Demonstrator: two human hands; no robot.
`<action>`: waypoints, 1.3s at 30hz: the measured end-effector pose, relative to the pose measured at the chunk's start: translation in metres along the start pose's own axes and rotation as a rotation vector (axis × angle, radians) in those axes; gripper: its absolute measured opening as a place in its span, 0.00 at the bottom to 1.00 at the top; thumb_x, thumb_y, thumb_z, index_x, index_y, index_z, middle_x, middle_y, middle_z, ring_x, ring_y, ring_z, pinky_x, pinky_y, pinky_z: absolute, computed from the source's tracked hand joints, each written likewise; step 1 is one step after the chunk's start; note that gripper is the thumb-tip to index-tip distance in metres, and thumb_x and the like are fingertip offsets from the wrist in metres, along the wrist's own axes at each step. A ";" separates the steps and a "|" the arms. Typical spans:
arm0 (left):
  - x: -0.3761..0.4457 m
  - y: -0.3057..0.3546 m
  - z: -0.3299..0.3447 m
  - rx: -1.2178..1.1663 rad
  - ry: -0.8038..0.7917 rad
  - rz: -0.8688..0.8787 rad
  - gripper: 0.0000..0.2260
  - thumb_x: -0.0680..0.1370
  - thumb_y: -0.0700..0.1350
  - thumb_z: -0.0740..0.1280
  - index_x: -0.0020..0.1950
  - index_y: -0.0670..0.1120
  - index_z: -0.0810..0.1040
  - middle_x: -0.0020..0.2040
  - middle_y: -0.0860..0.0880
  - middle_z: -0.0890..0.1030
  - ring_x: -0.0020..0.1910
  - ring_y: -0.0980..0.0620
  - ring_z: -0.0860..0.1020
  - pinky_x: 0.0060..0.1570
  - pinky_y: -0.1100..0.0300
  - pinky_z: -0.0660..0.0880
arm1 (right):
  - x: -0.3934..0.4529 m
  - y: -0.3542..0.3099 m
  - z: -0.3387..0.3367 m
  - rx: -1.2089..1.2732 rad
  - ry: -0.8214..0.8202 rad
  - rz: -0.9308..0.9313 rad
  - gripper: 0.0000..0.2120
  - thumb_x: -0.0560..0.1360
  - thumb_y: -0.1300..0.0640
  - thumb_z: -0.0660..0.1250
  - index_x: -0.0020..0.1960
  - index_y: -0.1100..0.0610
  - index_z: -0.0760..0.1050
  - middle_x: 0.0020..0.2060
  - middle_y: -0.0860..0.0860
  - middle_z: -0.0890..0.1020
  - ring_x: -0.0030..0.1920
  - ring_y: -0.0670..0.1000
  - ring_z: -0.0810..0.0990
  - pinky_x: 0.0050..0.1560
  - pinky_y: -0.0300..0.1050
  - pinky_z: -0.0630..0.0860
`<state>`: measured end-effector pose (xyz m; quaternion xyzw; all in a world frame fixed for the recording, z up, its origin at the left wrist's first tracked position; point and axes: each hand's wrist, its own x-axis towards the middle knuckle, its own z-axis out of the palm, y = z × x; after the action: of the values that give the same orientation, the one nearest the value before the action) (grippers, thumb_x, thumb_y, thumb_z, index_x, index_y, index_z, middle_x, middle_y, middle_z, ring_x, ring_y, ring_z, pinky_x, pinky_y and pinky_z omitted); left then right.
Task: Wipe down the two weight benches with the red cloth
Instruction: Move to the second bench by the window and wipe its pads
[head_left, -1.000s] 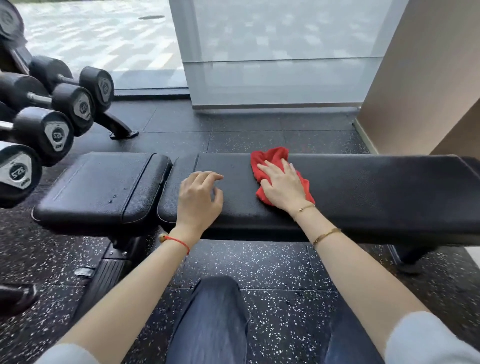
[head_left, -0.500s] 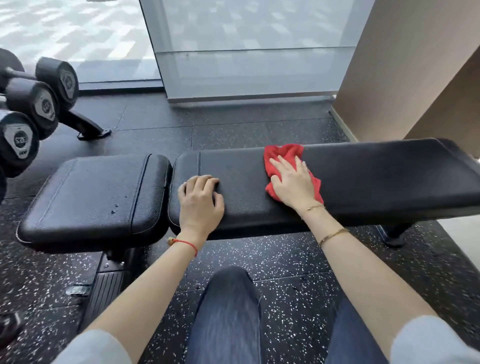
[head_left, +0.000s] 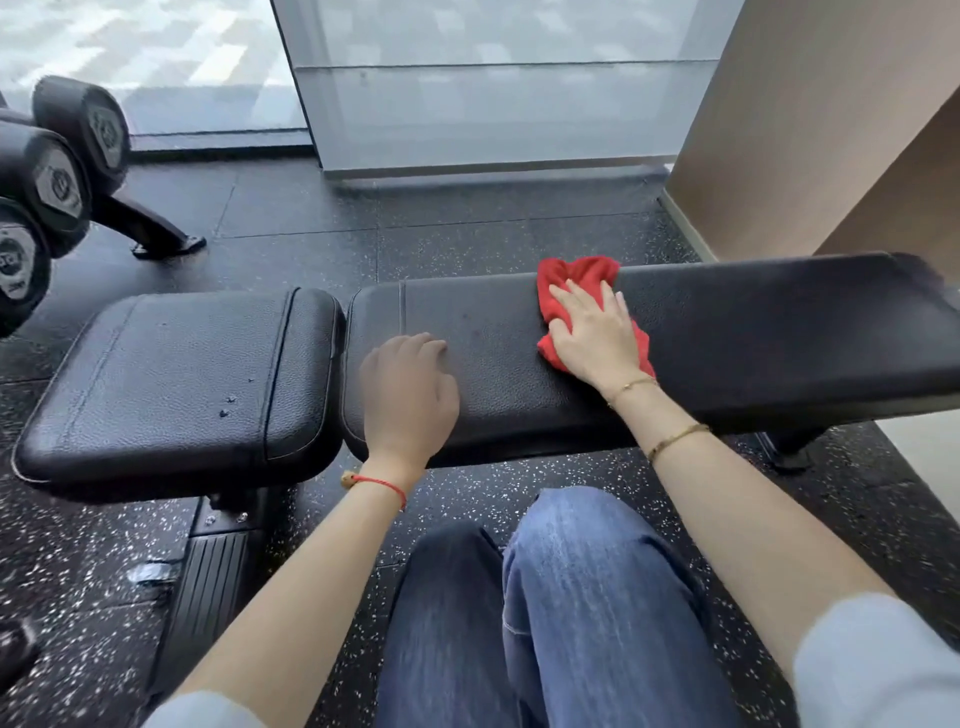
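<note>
right hand (head_left: 597, 332) flat, fingers straight on red cloth (head_left: 576, 275) on desk (head_left: 753, 332); left hand (head_left: 408, 395) fingers curled, holding nothing. dumbbells (head_left: 57, 182) left, labels unreadable.

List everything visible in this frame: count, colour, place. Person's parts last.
padded leather bench: 1, black, centre to right, long back pad
square seat pad: 1, black, left of the long pad, small marks on its surface
crumpled red cloth: 1, red, on the long pad under the right hand
hex dumbbells: 3 ends visible, black, rack at far left
speckled rubber floor: 1, black with white flecks, under everything
frosted glass panel: 1, pale grey, behind the bench
left hand: 1, resting on the long pad, red string bracelet at wrist
right hand: 1, flat, pressing the cloth, gold bracelets on the wrist and forearm
</note>
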<state>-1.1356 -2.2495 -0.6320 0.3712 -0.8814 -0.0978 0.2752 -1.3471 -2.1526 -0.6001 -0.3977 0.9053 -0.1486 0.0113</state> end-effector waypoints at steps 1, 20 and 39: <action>0.000 0.000 0.000 -0.001 -0.001 -0.003 0.17 0.74 0.45 0.62 0.60 0.47 0.81 0.63 0.50 0.80 0.65 0.47 0.74 0.69 0.46 0.65 | 0.001 -0.011 0.003 0.013 -0.013 -0.015 0.25 0.78 0.50 0.56 0.75 0.45 0.62 0.77 0.44 0.62 0.77 0.57 0.53 0.78 0.52 0.42; -0.003 0.006 0.000 0.012 0.010 -0.011 0.17 0.75 0.42 0.61 0.62 0.44 0.80 0.65 0.48 0.79 0.66 0.45 0.74 0.70 0.43 0.65 | 0.037 -0.033 0.011 0.016 -0.076 -0.222 0.25 0.79 0.50 0.57 0.76 0.45 0.62 0.76 0.45 0.62 0.78 0.58 0.52 0.78 0.53 0.43; -0.003 0.010 -0.004 0.001 -0.005 -0.018 0.18 0.75 0.42 0.61 0.63 0.43 0.79 0.65 0.46 0.79 0.67 0.44 0.74 0.71 0.43 0.65 | 0.027 -0.054 0.013 0.037 -0.142 -0.371 0.25 0.78 0.51 0.57 0.75 0.44 0.63 0.76 0.44 0.62 0.78 0.57 0.52 0.78 0.53 0.43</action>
<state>-1.1376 -2.2405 -0.6267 0.3789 -0.8788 -0.1004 0.2721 -1.3254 -2.2102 -0.5953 -0.5670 0.8105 -0.1364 0.0547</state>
